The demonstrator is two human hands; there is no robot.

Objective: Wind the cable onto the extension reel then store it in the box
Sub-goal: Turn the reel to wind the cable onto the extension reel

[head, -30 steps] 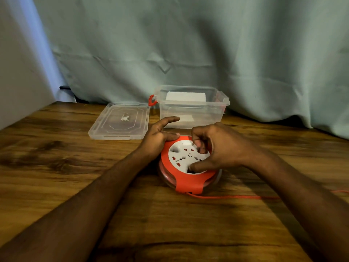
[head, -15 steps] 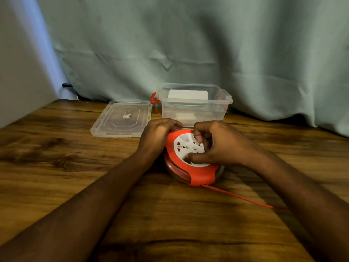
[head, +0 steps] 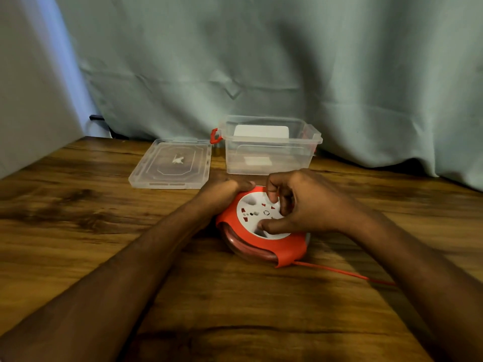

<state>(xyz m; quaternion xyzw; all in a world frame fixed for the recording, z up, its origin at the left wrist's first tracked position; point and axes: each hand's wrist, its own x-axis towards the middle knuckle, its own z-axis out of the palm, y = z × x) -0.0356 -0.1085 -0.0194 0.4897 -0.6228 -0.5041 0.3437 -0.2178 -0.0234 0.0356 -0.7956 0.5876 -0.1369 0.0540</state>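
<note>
Since the earlier frame the orange tab on the extension reel [head: 261, 231] had swung round from front centre to front right, and the loose cable [head: 339, 273] now ran off at a diagonal toward the right instead of straight across; reel had rotated under the hands, and had shifted slightly toward the box; left thumb, raised a second ago, was down on the rim.

Reel sat flat on the bench [head: 78, 218], just in front of the clear box [head: 269, 152], not touching it as far as visible; red coils showed through the reel's transparent lower shell; white socket face up.

Left hand [head: 222, 192] gripped the far-left orange rim, fingers curled over the edge; right hand [head: 305, 205] was on the socket face, fingers [head: 273, 194] bent down into it near the far side, thumb pressed on the near white edge; clenched on the centre disc.

Cable left the reel at the tab and passed under the right forearm; its far end was out of view.

Box open, red latch on its left end, white label on the back wall; lid [head: 172, 165] lay flat on the bench just left of it; pale green curtain [head: 261, 61] behind.
</note>
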